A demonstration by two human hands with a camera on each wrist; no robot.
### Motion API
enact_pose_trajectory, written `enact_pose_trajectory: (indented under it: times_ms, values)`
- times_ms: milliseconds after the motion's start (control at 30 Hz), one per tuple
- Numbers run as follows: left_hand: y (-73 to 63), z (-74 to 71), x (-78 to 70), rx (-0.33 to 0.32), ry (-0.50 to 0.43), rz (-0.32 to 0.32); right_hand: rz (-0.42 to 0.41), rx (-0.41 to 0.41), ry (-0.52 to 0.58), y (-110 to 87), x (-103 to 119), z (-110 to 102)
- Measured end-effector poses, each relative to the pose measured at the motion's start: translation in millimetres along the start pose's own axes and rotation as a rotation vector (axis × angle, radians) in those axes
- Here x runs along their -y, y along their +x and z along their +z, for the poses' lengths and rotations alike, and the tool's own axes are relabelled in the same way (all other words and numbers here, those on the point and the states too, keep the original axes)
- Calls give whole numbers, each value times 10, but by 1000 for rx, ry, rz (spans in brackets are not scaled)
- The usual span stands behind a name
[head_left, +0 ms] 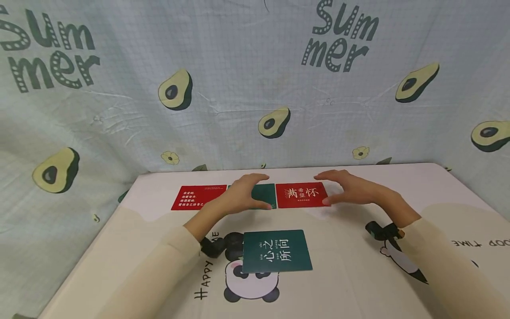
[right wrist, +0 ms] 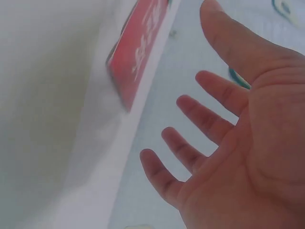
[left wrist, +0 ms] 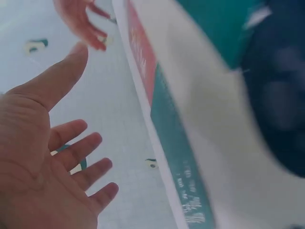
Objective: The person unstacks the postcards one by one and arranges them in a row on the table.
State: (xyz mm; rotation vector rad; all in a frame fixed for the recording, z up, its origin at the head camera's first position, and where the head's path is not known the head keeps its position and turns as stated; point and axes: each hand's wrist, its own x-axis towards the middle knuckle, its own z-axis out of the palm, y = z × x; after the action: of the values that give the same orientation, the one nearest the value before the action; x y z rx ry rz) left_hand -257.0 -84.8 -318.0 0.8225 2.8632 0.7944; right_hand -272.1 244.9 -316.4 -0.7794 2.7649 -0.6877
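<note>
Three cards lie in a row near the table's far edge: a red card with white text (head_left: 195,197), a green card (head_left: 264,195) and a second red card (head_left: 296,195) with large characters. A larger-looking green card (head_left: 277,251) with white characters lies nearer, partly over a printed panda. My left hand (head_left: 239,194) hovers at the middle green card, hiding part of it, fingers spread and holding nothing. The right hand (head_left: 352,188) is held up at the right red card's right end, thumb apart from the fingers. Its palm (right wrist: 267,143) is bare in the right wrist view.
The pale table cover (head_left: 338,283) carries panda prints and lettering. Behind the table hangs a light curtain (head_left: 223,57) printed with avocados and "summer". Dark wrist straps (head_left: 213,247) show at both cuffs.
</note>
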Motion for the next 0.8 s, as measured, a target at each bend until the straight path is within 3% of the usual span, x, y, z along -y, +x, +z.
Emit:
enact_pose_trajectory:
  times_ms: [133, 300, 500, 800]
  values:
    - [-295, 35, 22, -6, -35, 47, -43, -16, 0, -40, 125, 79]
    - [-572, 100, 43, -3, -58, 45, -25, -39, -2, -106, 280, 205]
    - [-792, 193, 38, 90, -71, 26, -49, 1, 14, -201, 479, 432]
    - [-1018, 237, -44, 201, -89, -14, -83, 89, 74, -371, 766, 651]
